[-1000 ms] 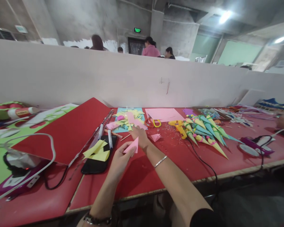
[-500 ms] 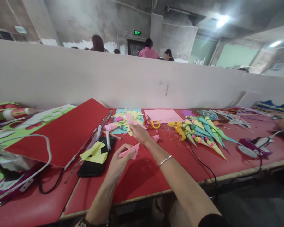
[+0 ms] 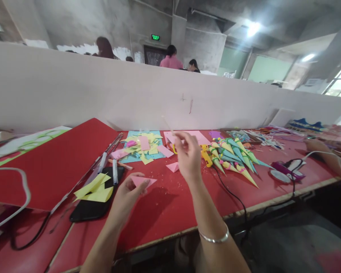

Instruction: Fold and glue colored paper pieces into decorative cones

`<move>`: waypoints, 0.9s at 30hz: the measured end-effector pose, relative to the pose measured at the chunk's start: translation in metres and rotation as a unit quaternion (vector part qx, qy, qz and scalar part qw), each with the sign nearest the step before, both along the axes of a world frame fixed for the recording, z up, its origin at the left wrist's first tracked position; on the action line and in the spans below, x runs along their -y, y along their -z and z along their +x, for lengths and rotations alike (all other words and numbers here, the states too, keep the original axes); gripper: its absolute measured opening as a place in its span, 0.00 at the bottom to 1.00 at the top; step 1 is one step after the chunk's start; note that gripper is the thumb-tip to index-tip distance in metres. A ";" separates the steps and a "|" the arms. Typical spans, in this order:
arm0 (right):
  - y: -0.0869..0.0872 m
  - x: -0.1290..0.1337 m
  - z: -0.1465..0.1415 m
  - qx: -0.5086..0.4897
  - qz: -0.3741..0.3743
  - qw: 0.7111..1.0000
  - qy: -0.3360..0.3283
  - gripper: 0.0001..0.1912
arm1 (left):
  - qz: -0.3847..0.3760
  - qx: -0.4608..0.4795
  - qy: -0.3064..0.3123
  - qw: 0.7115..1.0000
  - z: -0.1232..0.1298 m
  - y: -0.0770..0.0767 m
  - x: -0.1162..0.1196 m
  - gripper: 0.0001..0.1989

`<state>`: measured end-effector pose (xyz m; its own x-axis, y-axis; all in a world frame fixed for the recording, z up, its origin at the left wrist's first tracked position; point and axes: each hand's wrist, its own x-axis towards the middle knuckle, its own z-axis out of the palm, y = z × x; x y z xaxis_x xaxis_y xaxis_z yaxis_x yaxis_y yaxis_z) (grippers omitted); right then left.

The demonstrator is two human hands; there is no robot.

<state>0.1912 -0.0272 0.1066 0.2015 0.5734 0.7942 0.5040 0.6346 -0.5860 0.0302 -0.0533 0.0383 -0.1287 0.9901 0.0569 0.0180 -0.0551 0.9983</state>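
Observation:
My left hand point(image 3: 130, 189) pinches a folded pink paper triangle point(image 3: 142, 181) over the red table, right of a black phone point(image 3: 92, 209) with yellow paper strips point(image 3: 98, 189) on it. Raised above the table, my right hand point(image 3: 189, 155) holds a thin pale stick point(image 3: 167, 123) between its fingertips. Just left of that wrist lies another pink folded piece point(image 3: 173, 167). A pile of yellow paper scraps point(image 3: 147, 151) rests on a blue sheet point(image 3: 125, 157) beyond my hands. The yellow glue gun point(image 3: 207, 155) is right of my right hand.
Green, yellow and blue paper cones point(image 3: 235, 153) lie on the right. A black cable point(image 3: 230, 189) runs over the table's front edge. A large red board point(image 3: 57, 163) leans at left. Another person's hands point(image 3: 326, 149) are at far right. A white partition point(image 3: 130, 94) stands behind.
My right hand has moved right and up from the scrap pile and now holds the pale stick. My left hand still has the pink triangle. The view has shifted right.

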 end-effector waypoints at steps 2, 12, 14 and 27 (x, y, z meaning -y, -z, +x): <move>0.004 0.019 0.020 -0.024 -0.001 0.999 0.048 0.09 | 0.025 -0.035 -0.025 0.999 -0.002 -0.003 0.000 0.19; 0.041 0.002 0.035 0.210 -0.187 0.956 0.083 0.10 | 0.053 -0.026 0.015 0.998 0.001 0.008 -0.006 0.34; 0.052 -0.015 0.027 0.254 -0.275 0.925 0.071 0.15 | 0.041 -0.028 0.001 0.999 0.001 0.006 -0.006 0.35; 0.073 -0.032 0.021 0.289 -0.306 0.906 -0.033 0.07 | 0.062 -0.059 0.051 0.995 -0.003 0.013 -0.007 0.26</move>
<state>0.2123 0.0052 0.0340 -0.1969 0.9382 0.2848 0.8119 0.3188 -0.4890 0.0271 -0.0465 0.0256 -0.0140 0.9821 0.1876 0.1225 -0.1845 0.9752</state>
